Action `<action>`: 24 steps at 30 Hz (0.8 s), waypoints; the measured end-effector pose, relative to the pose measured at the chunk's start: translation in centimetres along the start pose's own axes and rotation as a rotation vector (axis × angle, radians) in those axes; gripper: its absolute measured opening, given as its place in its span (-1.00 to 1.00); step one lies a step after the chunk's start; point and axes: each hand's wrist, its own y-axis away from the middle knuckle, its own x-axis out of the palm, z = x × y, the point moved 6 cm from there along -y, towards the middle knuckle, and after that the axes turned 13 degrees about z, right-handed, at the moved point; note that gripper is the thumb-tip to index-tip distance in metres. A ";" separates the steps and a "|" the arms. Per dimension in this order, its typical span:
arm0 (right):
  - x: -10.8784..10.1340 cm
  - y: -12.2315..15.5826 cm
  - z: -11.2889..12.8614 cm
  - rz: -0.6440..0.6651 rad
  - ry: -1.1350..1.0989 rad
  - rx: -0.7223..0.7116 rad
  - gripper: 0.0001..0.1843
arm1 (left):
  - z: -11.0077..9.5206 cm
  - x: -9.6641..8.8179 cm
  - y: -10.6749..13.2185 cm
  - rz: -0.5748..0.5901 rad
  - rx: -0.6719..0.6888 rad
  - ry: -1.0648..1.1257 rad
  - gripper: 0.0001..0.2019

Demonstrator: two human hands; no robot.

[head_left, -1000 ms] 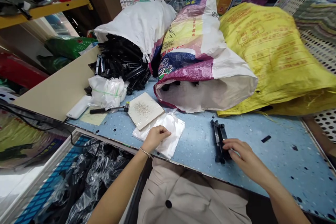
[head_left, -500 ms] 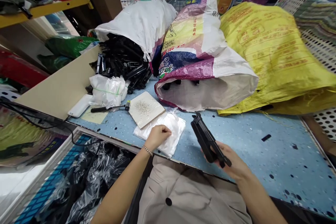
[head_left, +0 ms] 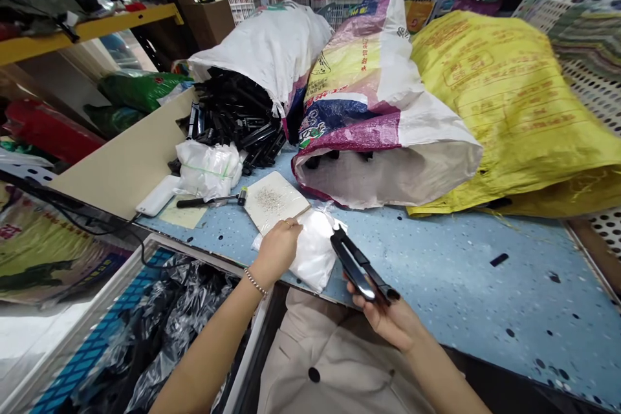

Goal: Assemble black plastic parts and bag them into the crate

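My right hand (head_left: 388,320) grips a long black plastic part (head_left: 356,264), lifted off the blue table (head_left: 436,265) and tilted toward the left. My left hand (head_left: 277,247) rests, fingers curled, on a stack of clear plastic bags (head_left: 315,252) near the table's front edge, next to a beige tile (head_left: 275,200) sprinkled with small screws. What its fingers pinch is hidden.
A white sack spilling black parts (head_left: 233,119), a purple-and-white open sack (head_left: 378,155) and a yellow sack (head_left: 514,103) crowd the back. A small hammer (head_left: 211,200), a tied white bag bundle (head_left: 208,168) and a white device (head_left: 158,195) lie at left. Black film fills a bin (head_left: 160,336) below.
My right hand picked the black part up from the table and carried it left toward the plastic bags. My left hand shifted slightly up the bag stack toward the tile.
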 end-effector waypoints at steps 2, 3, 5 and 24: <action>1.3 -0.2 -0.4 0.118 -0.070 0.026 -0.59 | 0.4 0.7 -0.5 0.028 0.010 0.179 -0.60; 1.8 -0.4 -0.8 0.153 -0.085 0.057 -0.59 | 0.7 0.8 -0.6 0.011 0.006 0.277 -0.62; 2.2 -0.8 -1.7 0.154 -0.076 0.126 -0.65 | 1.2 0.5 -0.5 -0.050 -0.007 0.394 -0.71; 2.7 -5.2 -2.9 0.207 -0.037 0.097 -0.72 | -3.1 0.5 1.7 0.066 0.223 0.199 -0.31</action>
